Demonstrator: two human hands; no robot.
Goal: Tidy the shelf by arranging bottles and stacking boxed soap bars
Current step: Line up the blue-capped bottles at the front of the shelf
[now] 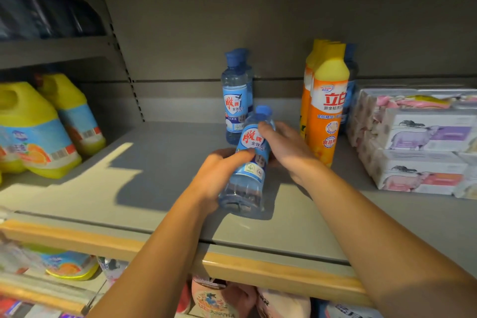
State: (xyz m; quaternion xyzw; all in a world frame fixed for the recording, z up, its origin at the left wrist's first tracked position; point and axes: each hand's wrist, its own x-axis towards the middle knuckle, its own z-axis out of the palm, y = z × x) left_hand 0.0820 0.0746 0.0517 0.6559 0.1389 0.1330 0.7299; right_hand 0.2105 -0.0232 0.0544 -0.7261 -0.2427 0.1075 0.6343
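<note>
— From the head view, how far along is the shelf?

— Partly done, I judge. Two blue-capped bottles (235, 95) stand upright at the back, one behind the other, and the orange dish-soap bottles (325, 100) stand in a row to their right. The boxed soap bars (423, 147) sit stacked at the far right of the shelf (160, 188).

— And the hands?

— Both are on a third blue bottle (249, 162), tilted with its cap toward the back, in front of the standing pair. The left hand (219, 175) curls round its lower body; the right hand (284, 147) wraps its upper part, fingers near the neck.

— What is left?

— Standing that bottle in line, it seems. The yellow jugs (44, 126) at left look settled.
</note>
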